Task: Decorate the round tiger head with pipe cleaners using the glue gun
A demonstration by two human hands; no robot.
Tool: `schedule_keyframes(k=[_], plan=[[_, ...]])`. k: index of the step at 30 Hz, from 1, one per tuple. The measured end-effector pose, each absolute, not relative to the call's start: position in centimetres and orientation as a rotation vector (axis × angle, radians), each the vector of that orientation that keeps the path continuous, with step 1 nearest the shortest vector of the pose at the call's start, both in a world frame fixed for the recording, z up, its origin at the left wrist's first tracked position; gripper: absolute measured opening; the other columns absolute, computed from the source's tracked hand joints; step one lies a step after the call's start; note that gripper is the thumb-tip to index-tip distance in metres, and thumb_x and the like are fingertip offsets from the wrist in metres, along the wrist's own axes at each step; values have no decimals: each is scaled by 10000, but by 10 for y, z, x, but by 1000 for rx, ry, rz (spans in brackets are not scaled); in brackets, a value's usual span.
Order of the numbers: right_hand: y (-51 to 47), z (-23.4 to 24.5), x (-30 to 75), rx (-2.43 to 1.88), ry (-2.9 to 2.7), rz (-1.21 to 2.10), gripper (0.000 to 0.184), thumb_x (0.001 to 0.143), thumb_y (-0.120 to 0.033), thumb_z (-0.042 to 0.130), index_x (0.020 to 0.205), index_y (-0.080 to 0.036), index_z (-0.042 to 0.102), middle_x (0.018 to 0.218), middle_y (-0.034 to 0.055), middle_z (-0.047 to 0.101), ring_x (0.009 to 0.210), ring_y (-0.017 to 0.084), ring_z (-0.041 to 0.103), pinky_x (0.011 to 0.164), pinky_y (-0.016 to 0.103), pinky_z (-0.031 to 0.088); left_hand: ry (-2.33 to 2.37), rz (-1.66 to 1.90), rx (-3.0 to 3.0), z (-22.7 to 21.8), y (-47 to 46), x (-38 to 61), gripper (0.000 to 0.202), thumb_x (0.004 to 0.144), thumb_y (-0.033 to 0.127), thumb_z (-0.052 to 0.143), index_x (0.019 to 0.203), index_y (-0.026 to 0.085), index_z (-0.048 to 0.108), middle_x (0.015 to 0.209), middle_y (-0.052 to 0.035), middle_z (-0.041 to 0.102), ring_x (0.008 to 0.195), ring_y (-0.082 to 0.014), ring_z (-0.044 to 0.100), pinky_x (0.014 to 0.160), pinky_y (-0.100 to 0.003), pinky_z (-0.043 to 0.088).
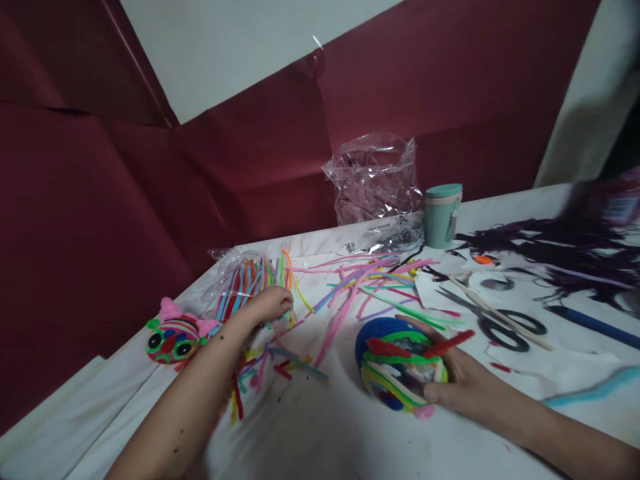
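Observation:
My right hand (453, 373) grips a round craft figure (400, 363) from its right side, thumb in front. Coloured pipe cleaners in blue, green, yellow and red cover the figure, and two fuzzy red pieces stick out of it. On the left, my left hand (275, 305) is curled at a clear bag of striped pipe cleaners (245, 280). Its fingertips are partly hidden, so what they pinch, if anything, cannot be made out. Loose pipe cleaners (345, 293) lie scattered between my hands. Left of my left forearm rests a finished-looking cat-like head (175, 340) with big black eyes.
Black-handled scissors (500, 323) and a wooden stick (520, 327) lie at the right, with a blue pen-like object (595, 323) beyond. A green lidded cup (443, 217), a crumpled clear bag (377, 180) and dark purple strands (550, 250) are at the back. Short offcuts (250, 373) lie in front.

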State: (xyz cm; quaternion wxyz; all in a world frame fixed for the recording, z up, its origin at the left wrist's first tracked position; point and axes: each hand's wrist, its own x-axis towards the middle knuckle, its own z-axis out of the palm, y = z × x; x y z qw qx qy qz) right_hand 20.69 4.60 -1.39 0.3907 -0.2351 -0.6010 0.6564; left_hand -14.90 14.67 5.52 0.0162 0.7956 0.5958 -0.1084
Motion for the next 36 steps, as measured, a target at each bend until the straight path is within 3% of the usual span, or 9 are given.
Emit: schedule_keyframes(k=[6, 12, 25, 30, 36], plan=[[47, -13, 206, -524, -1513, 1674, 968, 659, -551, 764, 1446, -211, 315, 1311, 131, 588, 1199, 332, 546, 1018, 466, 437, 2125, -328, 2369, 47, 169, -131, 335, 890, 340, 556, 1178, 168, 554, 1191, -93, 585, 1009, -216, 600, 845, -432, 519], [46, -8, 205, -475, -1496, 1669, 1000, 652, -539, 775, 1464, -221, 286, 1282, 131, 607, 1172, 326, 565, 1004, 465, 447, 2320, -361, 2169, 45, 189, -120, 359, 881, 337, 572, 1191, 158, 546, 1198, -101, 578, 1018, -224, 598, 844, -430, 520], [46, -14, 204, -490, -1456, 1710, 984, 637, -538, 784, 1444, -224, 317, 1326, 127, 574, 1241, 324, 508, 1052, 457, 394, 2293, 73, 1958, 56, 197, -143, 356, 883, 345, 566, 1187, 161, 550, 1198, -88, 580, 1016, -231, 598, 840, -434, 522], [45, -11, 202, -449, -1445, 1765, 1039, 647, -539, 776, 1480, -224, 243, 1263, 137, 620, 1179, 338, 561, 973, 466, 469, 2270, 242, 1817, 51, 197, -152, 353, 885, 343, 563, 1188, 163, 549, 1198, -90, 580, 1012, -227, 599, 839, -433, 523], [47, -13, 202, -433, -1467, 1747, 1016, 661, -543, 763, 1481, -235, 248, 1276, 133, 611, 1175, 347, 560, 976, 469, 463, 2220, 301, 1767, 53, 188, -150, 358, 887, 338, 562, 1197, 162, 540, 1196, -96, 580, 1006, -219, 601, 834, -434, 525]])
